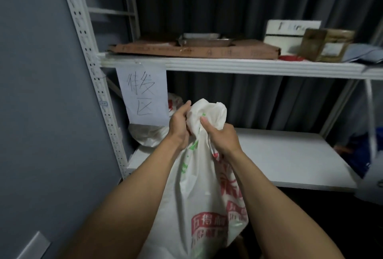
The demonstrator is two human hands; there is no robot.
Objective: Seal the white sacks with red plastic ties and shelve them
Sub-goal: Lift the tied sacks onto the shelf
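I note left hand (179,128), right hand (221,138) clenching bunched neck of white printed woven-plastic sack (199,196). Judged soft, slick, weighty: grip neck, support base.

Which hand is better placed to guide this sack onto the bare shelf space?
Probably the right hand: its grip on the white sack sits nearer the bare lower shelf; the left hand is beside the shelved sack.

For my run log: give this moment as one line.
left hand: grips sack neck | right hand: grips sack neck | sack: in front of lower shelf | second sack: on that shelf, left
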